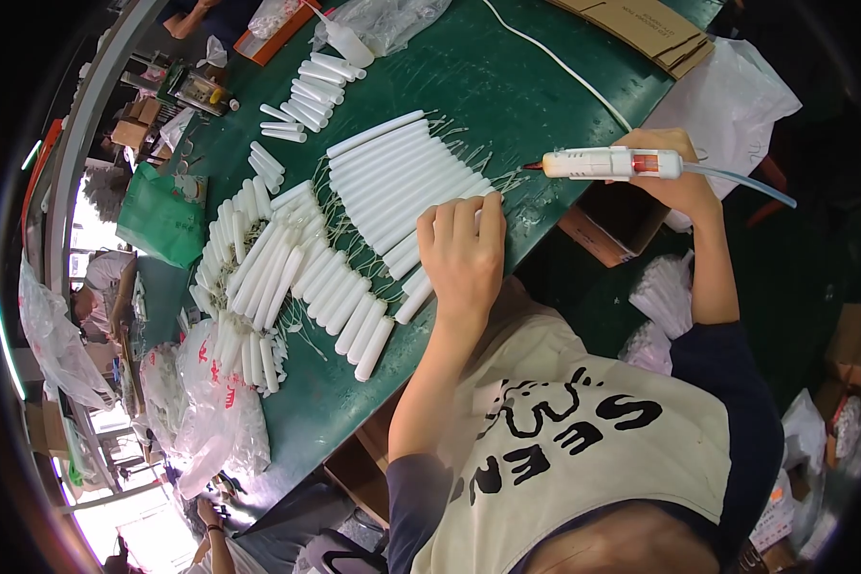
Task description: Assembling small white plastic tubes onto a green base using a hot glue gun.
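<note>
My right hand (677, 172) grips a white hot glue gun (612, 164) above the table's near edge. Its dark tip points left at the wire ends of a row of white tubes (392, 182), and a pale glue stick (744, 182) sticks out of its back. My left hand (463, 251) lies over the near right end of that row, fingers bent and closed on a white tube (493, 203), mostly hidden under them. Thin pale wires trail from the tube ends. One white tube (413, 296) lies partly beneath my left wrist.
On the green table (344, 421) more white tubes (268, 268) are heaped to the left. Short tubes (308, 96) and a white bottle (347, 43) lie farther back. A green bag (163, 212), clear plastic bags (215, 411) and flattened cardboard (641, 29) line the edges. A white cord (564, 67) crosses the table.
</note>
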`<state>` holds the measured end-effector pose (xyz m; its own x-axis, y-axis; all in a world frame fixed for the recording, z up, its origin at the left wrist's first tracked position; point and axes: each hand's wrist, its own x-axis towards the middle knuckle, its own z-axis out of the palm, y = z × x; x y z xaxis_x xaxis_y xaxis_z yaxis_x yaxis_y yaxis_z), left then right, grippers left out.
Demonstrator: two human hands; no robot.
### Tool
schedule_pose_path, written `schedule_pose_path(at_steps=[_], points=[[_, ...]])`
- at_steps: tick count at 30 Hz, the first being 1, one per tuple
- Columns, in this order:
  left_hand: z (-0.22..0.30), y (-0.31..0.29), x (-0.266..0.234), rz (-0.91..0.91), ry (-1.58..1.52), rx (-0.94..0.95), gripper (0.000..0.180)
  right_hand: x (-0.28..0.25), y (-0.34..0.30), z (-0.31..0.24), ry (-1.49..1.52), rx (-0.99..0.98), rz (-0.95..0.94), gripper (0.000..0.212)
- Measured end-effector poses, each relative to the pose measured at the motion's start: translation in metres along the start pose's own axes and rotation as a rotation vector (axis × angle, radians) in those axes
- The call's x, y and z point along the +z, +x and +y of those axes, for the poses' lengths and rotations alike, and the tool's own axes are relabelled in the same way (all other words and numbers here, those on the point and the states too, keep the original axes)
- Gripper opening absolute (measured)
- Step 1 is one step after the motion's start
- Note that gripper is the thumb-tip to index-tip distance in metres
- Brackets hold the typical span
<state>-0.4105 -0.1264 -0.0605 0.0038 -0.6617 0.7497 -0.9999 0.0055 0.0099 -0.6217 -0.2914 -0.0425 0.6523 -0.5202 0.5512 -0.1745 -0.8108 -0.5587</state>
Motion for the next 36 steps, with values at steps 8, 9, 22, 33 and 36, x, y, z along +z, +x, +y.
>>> schedule_pose_path(at_steps=[8,9,22,33,36], points=[[0.0009,-0.0005,0.0,-0.006,0.034,0.024,0.022,-0.0022,0.0,-0.0047,-0.182,-0.055,0.022,0.028],[0.0011,-0.0004,0.0003,-0.002,0.045,0.032,0.022,-0.0015,-0.0004,-0.005,-0.159,-0.042,0.028,0.03],[0.0014,-0.0001,-0.0001,0.026,0.067,0.058,0.024,0.0013,0.0021,-0.0034,-0.17,-0.108,0.053,0.041],[0.0022,-0.0002,-0.0009,0.025,0.071,0.057,0.025,0.0006,-0.0001,-0.0045,-0.15,-0.092,0.015,0.035],[0.002,-0.0003,-0.0004,0.021,0.071,0.057,0.025,0.0008,-0.0002,-0.0018,-0.156,-0.102,0.018,0.035]])
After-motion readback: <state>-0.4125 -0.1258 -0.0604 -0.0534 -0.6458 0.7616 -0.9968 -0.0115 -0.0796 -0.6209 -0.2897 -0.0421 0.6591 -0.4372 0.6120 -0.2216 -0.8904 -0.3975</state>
